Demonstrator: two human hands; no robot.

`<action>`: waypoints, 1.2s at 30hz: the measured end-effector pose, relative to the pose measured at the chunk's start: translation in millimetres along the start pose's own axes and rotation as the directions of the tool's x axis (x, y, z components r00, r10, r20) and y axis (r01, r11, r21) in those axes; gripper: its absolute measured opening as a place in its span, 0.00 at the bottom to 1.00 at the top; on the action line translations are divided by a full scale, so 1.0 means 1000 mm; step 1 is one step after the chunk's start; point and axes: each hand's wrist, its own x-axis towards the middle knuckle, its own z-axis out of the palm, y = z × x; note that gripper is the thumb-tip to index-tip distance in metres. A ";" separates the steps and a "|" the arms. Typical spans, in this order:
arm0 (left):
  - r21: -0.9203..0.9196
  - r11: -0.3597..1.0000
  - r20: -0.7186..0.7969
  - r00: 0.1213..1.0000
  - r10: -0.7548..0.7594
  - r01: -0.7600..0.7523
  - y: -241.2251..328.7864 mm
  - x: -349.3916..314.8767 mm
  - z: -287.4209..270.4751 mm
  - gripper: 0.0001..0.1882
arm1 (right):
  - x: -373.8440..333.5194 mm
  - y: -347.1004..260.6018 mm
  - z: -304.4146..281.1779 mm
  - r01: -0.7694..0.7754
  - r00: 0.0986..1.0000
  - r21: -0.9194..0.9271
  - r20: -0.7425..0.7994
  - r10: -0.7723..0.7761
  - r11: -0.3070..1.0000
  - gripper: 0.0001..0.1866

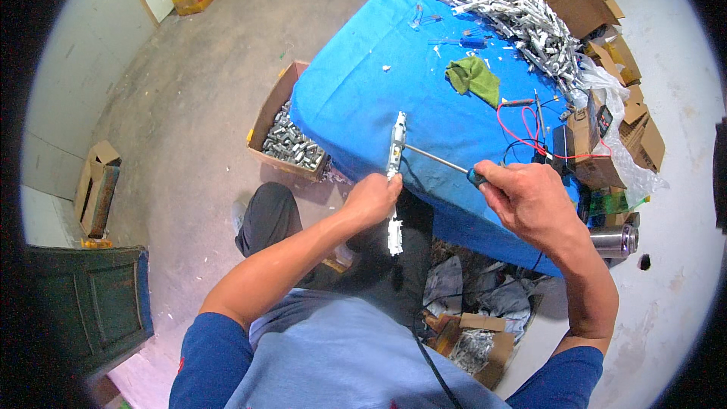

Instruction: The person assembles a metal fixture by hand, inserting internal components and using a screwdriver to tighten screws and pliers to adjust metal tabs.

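My left hand is closed around the middle of a long, narrow white and silver strip-shaped part. Its upper end lies over the table's near edge, while the lower end sticks out below my fist above my lap. In my right hand is a screwdriver, gripped by its dark teal handle. The metal shaft points left, and its tip meets the strip's side just above my left hand. Whether the tip sits inside the strip or only against it, I cannot tell.
A blue cloth covers the table. Similar strips lie in a pile at the far right. A green cloth, a blue-handled tool and red wire leads lie nearer. Left of the table stands a cardboard box of silver cylinders.
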 end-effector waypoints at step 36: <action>0.195 0.971 -0.194 0.964 0.179 -0.141 -0.010 0.005 0.015 0.32 | -0.003 -0.022 0.014 -0.026 0.999 0.091 -0.020 0.028 0.996 0.11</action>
